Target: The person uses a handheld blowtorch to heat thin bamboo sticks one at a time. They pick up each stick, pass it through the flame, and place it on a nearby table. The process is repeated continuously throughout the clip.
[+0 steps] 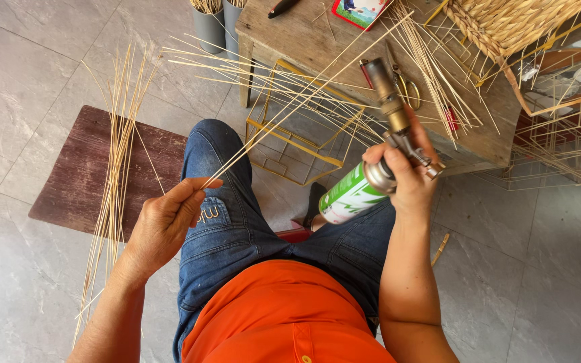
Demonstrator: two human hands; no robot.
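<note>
Floor (28, 81) of grey tiles fills the frame, with a dark wooden board (82, 168) lying on it at left centre. Across the board and down toward the lower left lies a bundle of pale reeds (112, 181), fanned out at both ends. At the top, right of centre, stands a worn wooden table (304, 37), strewn with more thin reeds; a woven basket (512, 20) sits at the upper right corner, and scissors (408, 91) rest on the table just behind the torch. Below the table's left edge a yellow wire frame (297, 144) leans, with reeds threaded over it. At centre bottom are blue jeans (237, 228) and an orange shirt (284, 316). The right hand (408, 178), right of centre, is wrapped tight around a green-and-white gas can (347, 198) topped by a brass torch (388, 101) whose nozzle points to the top of the frame. The left hand (166, 225), left of centre, is loosely curled, pinching between thumb and fingers the near end of one long reed (290, 104) that runs diagonally up to the right, passing just left of the torch.
</note>
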